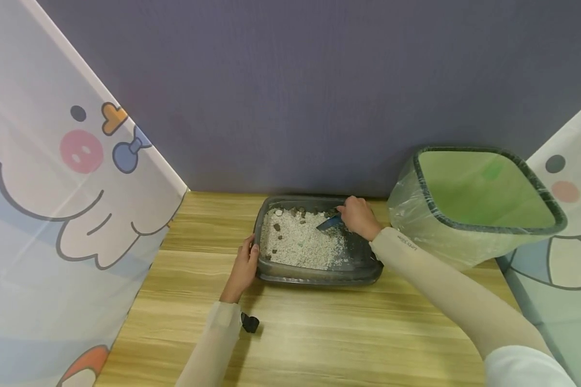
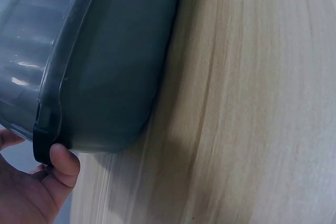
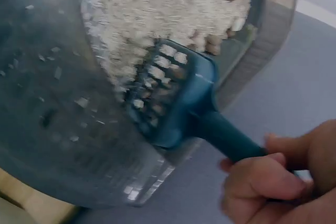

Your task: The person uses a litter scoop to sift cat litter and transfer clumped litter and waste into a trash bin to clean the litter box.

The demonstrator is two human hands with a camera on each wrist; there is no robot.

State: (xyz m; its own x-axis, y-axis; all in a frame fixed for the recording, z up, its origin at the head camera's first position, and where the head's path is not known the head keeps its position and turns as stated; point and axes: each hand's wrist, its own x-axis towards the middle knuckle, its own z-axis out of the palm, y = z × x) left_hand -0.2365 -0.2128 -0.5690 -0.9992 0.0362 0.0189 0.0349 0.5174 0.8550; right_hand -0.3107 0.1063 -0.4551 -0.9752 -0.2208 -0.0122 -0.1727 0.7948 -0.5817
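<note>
A dark grey litter box (image 1: 319,277) stands on the table, holding pale granular litter (image 1: 302,247) with several brown clumps (image 1: 277,228) at its far and left sides. At the box's left end my left hand (image 1: 244,269) grips the rim, the thumb (image 2: 64,160) on the outer lip in the left wrist view. My right hand (image 1: 360,216) holds a dark blue litter scoop (image 1: 330,222) by its handle. In the right wrist view the slotted scoop head (image 3: 202,85) is tilted at the litter's edge, with pale bits and some brown showing at its slots.
Right of the box stands a light green bin (image 1: 494,230) with a dark rim and a clear plastic liner. A grey wall (image 1: 290,107) rises behind the box. Printed cartoon panels (image 1: 82,215) flank the wooden table (image 1: 319,333) on both sides.
</note>
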